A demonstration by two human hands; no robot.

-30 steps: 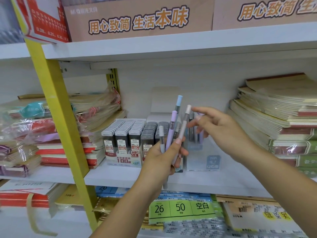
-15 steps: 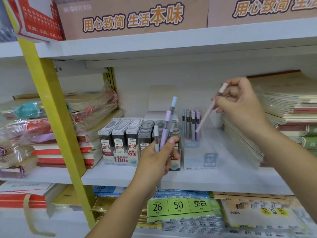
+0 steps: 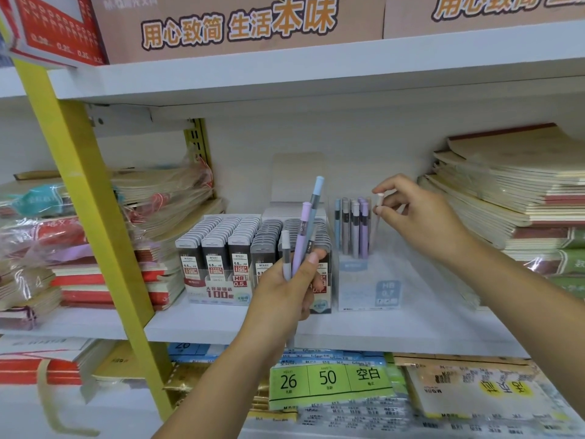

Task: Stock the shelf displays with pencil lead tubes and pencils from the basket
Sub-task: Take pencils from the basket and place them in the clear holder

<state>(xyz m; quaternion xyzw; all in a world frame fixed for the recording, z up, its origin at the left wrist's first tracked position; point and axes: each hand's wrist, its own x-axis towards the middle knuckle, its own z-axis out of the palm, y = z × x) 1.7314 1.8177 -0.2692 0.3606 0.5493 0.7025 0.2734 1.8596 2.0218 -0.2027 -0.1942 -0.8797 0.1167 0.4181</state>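
Head view: the grip of the right hand (image 3: 421, 217) pinches a pink pencil (image 3: 378, 200) by its cap at the clear display box (image 3: 368, 296). Lower it straight, tip first, beside the standing pencils (image 3: 354, 229). The left hand (image 3: 285, 293) grips three spare pencils (image 3: 305, 229).

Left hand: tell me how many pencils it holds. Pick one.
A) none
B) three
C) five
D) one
B: the left hand grips three pencils, one grey, one purple and one blue, standing up out of its fist; the pale pink pencil is pinched separately by the right hand.
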